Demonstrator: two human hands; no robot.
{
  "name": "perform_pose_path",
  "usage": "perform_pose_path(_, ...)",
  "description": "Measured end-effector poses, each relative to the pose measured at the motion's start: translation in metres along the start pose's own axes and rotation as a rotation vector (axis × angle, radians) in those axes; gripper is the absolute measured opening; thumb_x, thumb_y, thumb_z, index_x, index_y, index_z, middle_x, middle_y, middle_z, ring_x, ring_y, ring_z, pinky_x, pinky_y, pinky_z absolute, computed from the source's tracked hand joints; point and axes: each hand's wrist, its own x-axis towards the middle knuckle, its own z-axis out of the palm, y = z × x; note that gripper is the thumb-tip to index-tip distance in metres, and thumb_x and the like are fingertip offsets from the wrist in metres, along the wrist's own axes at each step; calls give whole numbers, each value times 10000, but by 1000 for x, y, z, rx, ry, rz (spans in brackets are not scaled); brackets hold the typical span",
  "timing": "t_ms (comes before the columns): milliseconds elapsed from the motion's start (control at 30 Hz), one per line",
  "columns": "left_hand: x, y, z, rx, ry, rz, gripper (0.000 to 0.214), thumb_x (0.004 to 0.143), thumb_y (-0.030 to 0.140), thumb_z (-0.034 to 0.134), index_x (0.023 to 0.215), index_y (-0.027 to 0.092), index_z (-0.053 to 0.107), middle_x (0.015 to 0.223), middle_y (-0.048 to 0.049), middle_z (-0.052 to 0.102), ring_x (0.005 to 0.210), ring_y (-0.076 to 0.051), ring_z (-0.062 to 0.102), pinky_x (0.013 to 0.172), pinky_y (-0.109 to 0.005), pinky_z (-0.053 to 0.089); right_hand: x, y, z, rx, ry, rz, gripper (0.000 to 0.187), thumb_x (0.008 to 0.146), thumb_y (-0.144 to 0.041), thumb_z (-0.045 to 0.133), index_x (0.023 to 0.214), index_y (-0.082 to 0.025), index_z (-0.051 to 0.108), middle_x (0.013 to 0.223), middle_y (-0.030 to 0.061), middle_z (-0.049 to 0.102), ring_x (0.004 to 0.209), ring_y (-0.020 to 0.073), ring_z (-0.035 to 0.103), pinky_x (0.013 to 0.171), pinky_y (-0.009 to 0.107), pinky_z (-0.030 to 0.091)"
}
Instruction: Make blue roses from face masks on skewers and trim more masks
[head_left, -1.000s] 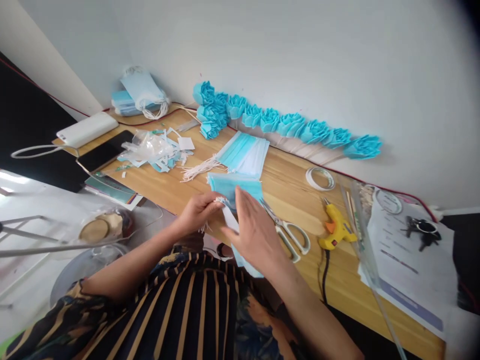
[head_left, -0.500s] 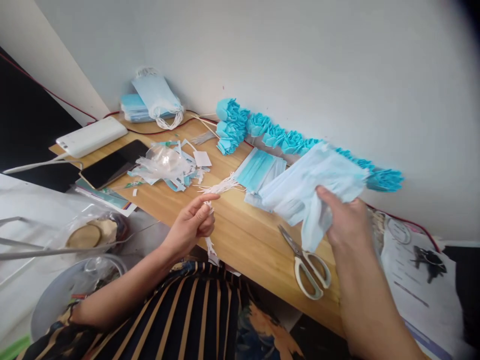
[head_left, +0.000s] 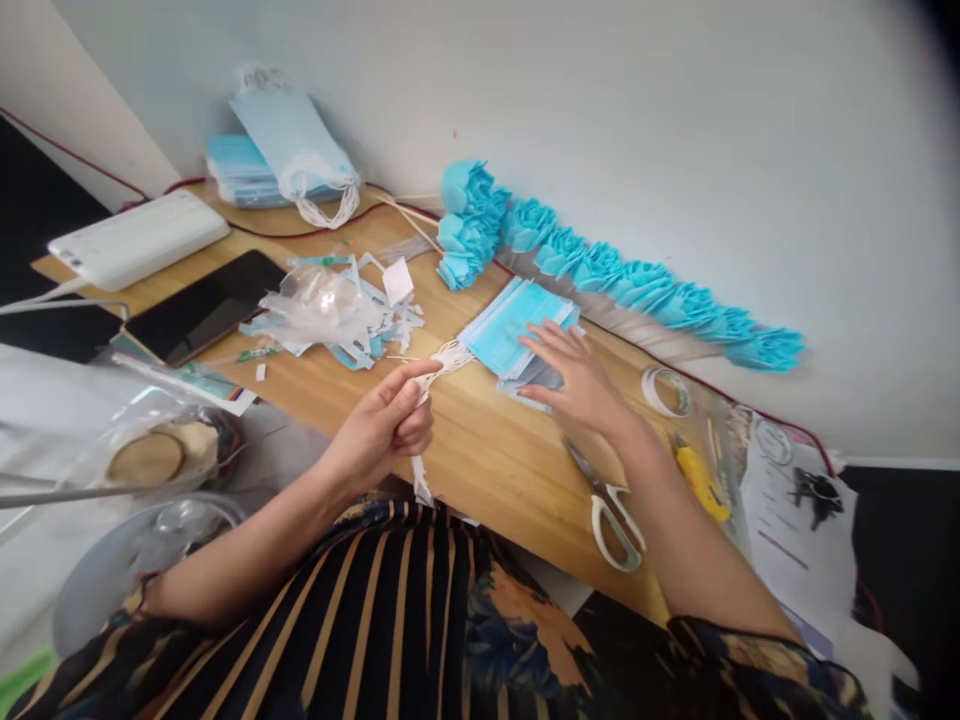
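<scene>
Near the front edge of the table, my left hand (head_left: 397, 415) is closed round a thin white strip (head_left: 421, 480), whose end hangs below the fist. White ear-loop cords (head_left: 454, 357) lie just beyond its fingertips, coming from a stack of blue face masks (head_left: 504, 325). My right hand (head_left: 570, 370) is open over the right side of that stack, fingers spread. Whether its fingertips touch the top mask I cannot tell. White-handled scissors (head_left: 616, 525) lie below my right forearm, partly hidden by it.
Blue mask-fabric flowers (head_left: 592, 265) line the wall. Scraps with clear plastic (head_left: 330, 305), a black phone (head_left: 206, 305), and a white power bank (head_left: 142, 240) lie left. More masks (head_left: 289, 140) stand behind. To the right are tape (head_left: 665, 392), a yellow tool (head_left: 701, 480) and keys (head_left: 817, 497).
My right hand has let go of the loose pale-blue mask sheets, now out of sight, and moved left to the mask stack. My left hand stays closed. The view has shifted slightly.
</scene>
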Motion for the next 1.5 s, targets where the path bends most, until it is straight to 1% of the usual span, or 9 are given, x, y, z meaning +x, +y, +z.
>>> perform_pose_path(67,2,0,4,-14,-68,-25,411,934,408,686,1302,271,561,560,107,271,448,-64,153,429,-167,183,-7,-30,-8,168,116,29,490,914,-471,659,1339,-228,641,1411,131,635,1372,316,524,1159,576,355)
perform_pose_path(167,4,-3,11,-9,-137,-84,626,926,417,698,1474,310,416,557,117,286,440,-61,154,421,-166,179,-16,-79,-7,576,37,141,372,934,-451,627,1248,-260,687,1127,65,754,991,217,699,913,418,543)
perform_pose_path(333,-2,-8,22,70,-171,-213,854,903,440,721,1589,323,225,528,134,289,417,-54,155,402,-160,171,-22,-118,20,942,-47,214,344,833,-482,744,1058,-222,731,937,24,729,760,147,619,692,292,488)
perform_pose_path(533,-3,-8,29,119,-163,-250,884,882,432,747,1589,270,240,556,136,224,437,-54,135,408,-148,167,-25,-123,24,876,191,208,248,855,-429,727,730,-215,705,718,-16,623,696,128,524,678,286,407)
perform_pose_path(700,1,-8,24,127,-230,-258,690,935,599,594,1494,247,397,605,81,390,465,-71,273,458,-182,296,-26,-116,29,886,350,196,206,852,-326,712,688,-208,673,745,-22,602,680,112,504,648,270,383)
perform_pose_path(800,3,-7,19,234,-243,-290,479,926,515,655,1265,185,581,632,61,422,476,-60,285,471,-187,299,-24,-106,37,888,414,253,200,853,-352,703,727,-199,683,754,-21,611,636,100,475,603,261,363)
perform_pose_path(1033,9,-8,16,394,-128,-247,357,895,479,683,920,132,606,574,90,307,459,-40,214,442,-164,213,-27,-92,48,1072,420,354,476,959,-609,492,1076,-215,732,768,6,633,643,130,542,562,261,418)
perform_pose_path(1233,14,-15,18,436,-115,-140,430,865,550,701,940,140,592,578,89,344,472,-41,272,463,-171,283,-33,-102,41,1021,344,383,369,886,-540,656,762,-196,706,702,-6,648,569,99,464,530,253,358)
perform_pose_path(1500,15,-20,23,558,-92,-90,456,850,586,700,873,144,586,564,85,354,480,-47,297,471,-185,318,-28,-104,50,1184,393,393,184,832,-384,723,790,-206,704,661,-34,651,521,79,447,498,233,340)
